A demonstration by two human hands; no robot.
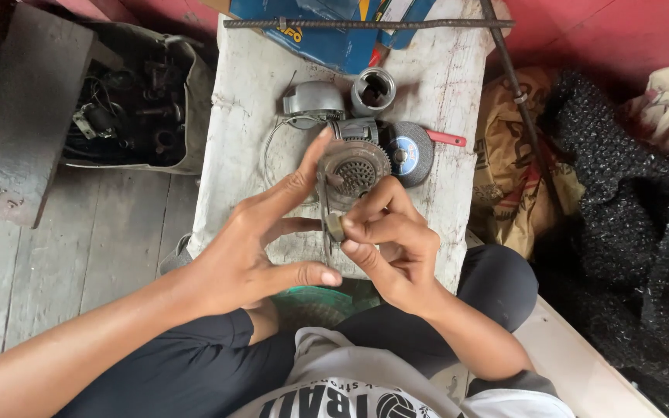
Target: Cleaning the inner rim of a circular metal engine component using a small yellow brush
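Nearest, the left hand (253,248) spreads its fingers wide beside the right hand (389,244), which pinches a small metal piece (336,226) over the near edge of a pale wooden board (245,116). Just beyond — a round perforated metal housing (352,166), a blue-centred abrasive disc (408,153), a short steel cylinder (372,90).

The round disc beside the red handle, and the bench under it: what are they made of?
The disc looks like gritty grey abrasive, rough and matt, with a blue centre label. The bench seems to be wood under worn whitish paint, scratched and stained. The red handle looks like smooth plastic, though I cannot be sure.
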